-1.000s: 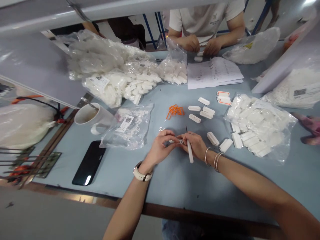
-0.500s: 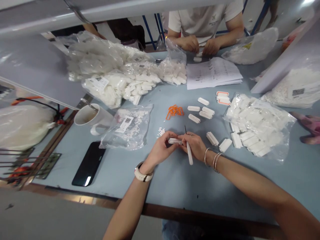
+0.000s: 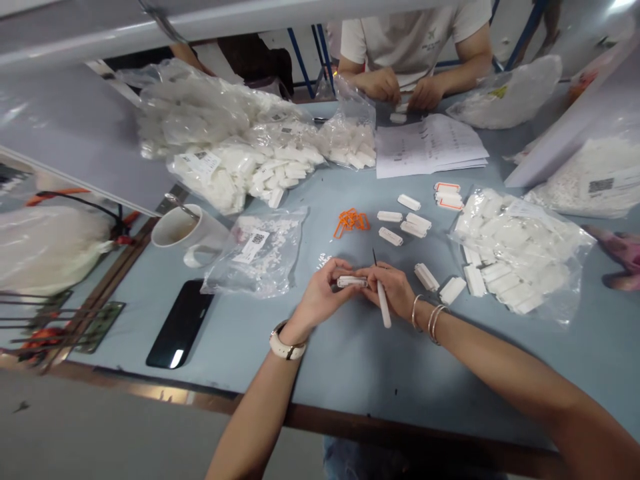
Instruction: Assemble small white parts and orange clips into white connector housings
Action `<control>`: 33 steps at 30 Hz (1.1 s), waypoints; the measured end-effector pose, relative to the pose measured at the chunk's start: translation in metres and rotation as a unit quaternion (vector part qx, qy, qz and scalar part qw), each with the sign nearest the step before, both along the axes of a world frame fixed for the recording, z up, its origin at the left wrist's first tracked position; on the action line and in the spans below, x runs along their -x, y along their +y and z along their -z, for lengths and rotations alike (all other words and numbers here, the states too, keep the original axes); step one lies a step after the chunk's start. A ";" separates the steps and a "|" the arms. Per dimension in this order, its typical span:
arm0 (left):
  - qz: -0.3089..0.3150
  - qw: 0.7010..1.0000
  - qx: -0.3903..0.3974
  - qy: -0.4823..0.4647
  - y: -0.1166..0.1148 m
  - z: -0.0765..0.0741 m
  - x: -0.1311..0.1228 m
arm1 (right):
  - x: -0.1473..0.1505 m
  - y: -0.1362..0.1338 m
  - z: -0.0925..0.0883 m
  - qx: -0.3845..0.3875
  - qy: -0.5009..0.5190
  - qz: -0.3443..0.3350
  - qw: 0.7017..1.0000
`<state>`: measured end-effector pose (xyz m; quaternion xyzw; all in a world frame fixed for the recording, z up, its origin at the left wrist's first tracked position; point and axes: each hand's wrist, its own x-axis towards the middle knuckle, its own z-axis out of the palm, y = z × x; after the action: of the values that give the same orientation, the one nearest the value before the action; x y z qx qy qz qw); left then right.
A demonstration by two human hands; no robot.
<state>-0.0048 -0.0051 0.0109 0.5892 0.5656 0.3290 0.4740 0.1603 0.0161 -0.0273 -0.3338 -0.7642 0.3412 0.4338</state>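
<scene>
A small white plastic case (image 3: pixel 351 282) is held between my two hands above the blue table. My left hand (image 3: pixel 323 293) closes on its left end with thumb and fingers. My right hand (image 3: pixel 393 290) pinches at its right end and also grips a white-handled tool (image 3: pixel 384 308) with a thin dark tip pointing away from me. Just beyond the hands lie tiny white pieces (image 3: pixel 324 260) and a heap of orange frames (image 3: pixel 351 223). Several similar white cases (image 3: pixel 390 236) lie to the right of the heap.
An open bag of white cases (image 3: pixel 520 247) lies at right. A flat bag of tiny parts (image 3: pixel 257 253), a mug with a spoon (image 3: pixel 187 233) and a phone (image 3: pixel 179 325) are at left. Across the table, a person works behind full bags (image 3: pixel 225 133) and paper sheets (image 3: pixel 430 147).
The tool in my right hand has tilted slightly, its handle end shifting right. The case stays between both hands. The whole view has shifted a little.
</scene>
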 end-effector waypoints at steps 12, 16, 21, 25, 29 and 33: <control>-0.016 0.992 -0.088 0.089 0.005 0.013 0.013 | -0.003 0.001 0.000 0.097 0.065 0.054 0.992; -0.018 0.991 -0.097 0.092 0.007 0.016 0.015 | -0.003 0.001 0.001 0.126 0.115 0.098 0.981; -0.011 0.990 -0.104 0.097 0.007 0.017 0.012 | -0.007 -0.001 0.004 0.130 0.127 0.084 0.980; -0.009 0.991 -0.092 0.100 0.008 0.018 0.010 | -0.011 0.000 0.001 0.048 0.085 0.124 0.987; -0.005 0.992 -0.067 0.109 0.009 0.019 0.010 | -0.013 0.005 -0.002 -0.014 0.100 0.131 0.986; -0.003 0.990 -0.060 0.127 0.010 0.021 0.011 | -0.012 0.004 0.000 -0.013 0.121 0.105 0.987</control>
<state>-0.0160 0.0048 -0.0101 0.6521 0.6022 0.2858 0.3612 0.1721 0.0202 -0.0269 -0.3626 -0.6716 0.3216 0.5604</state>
